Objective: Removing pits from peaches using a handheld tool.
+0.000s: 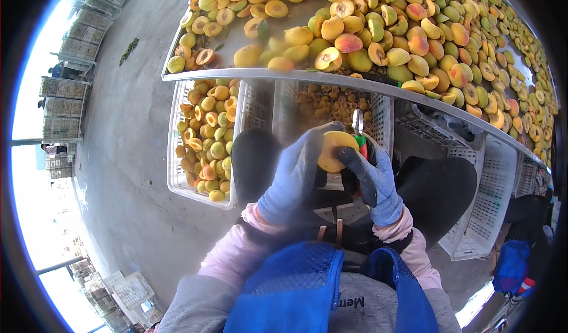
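Your L hand has its fingers curled round a yellow fruit; your R hand has fingers closed on a red/green-handled tool, thumb agst fruit. Fruit's btwn both hands, nr desk edge.

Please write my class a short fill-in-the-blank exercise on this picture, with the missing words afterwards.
1. The left hand and right hand both wear ____.
2. The metal-ended tool at the right hand is coloured red and ____.
3. The crate of fruit on the person's left is coloured ____.

Missing words: gloves; green; white.
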`<state>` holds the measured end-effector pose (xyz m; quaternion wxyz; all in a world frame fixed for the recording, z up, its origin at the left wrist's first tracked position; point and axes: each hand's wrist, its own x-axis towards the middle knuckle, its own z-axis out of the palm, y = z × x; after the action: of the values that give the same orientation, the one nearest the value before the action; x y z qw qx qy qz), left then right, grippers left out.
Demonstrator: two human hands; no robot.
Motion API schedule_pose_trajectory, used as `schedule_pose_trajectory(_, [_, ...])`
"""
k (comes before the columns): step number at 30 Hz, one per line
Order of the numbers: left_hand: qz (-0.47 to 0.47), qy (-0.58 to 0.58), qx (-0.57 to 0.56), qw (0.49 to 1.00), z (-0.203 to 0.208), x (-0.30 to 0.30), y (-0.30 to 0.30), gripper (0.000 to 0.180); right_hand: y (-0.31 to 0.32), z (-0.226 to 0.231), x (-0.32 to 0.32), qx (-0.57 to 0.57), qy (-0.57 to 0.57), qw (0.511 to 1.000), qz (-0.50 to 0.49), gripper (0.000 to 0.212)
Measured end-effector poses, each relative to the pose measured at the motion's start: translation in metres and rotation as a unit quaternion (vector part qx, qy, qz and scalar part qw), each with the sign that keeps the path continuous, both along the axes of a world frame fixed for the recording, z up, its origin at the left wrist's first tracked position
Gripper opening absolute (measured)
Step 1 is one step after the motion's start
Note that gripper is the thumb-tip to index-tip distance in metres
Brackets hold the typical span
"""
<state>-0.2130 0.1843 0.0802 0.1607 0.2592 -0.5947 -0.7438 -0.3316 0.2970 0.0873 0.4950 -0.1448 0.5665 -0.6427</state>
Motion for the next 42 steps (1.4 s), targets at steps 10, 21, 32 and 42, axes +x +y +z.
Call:
schedule_pose_trajectory(10, [0.074,-0.031,-0.1,0.992,0.009,-0.004,0.021,0.032,0.006,-0.016,0.012,-0.02,-0.018,1.0,-0.001,0.028])
schedule_pose_trajectory(21, [0.226,0.031,-0.109,0.967,-0.016,-0.008,0.028,0.026,0.013,-0.032,0.041,-0.031,0.426,0.904,0.0,0.014])
schedule_pose_trajectory(32, [0.177,-0.019,-0.224,0.958,-0.022,-0.002,0.036,0.036,0.025,-0.047,0.051,-0.05,0.393,0.918,0.02,0.028])
schedule_pose_trajectory(42, [0.082,-0.036,-0.244,0.965,-0.028,0.003,0.019,0.024,0.034,-0.065,0.057,-0.002,0.019,0.998,0.055,0.027])
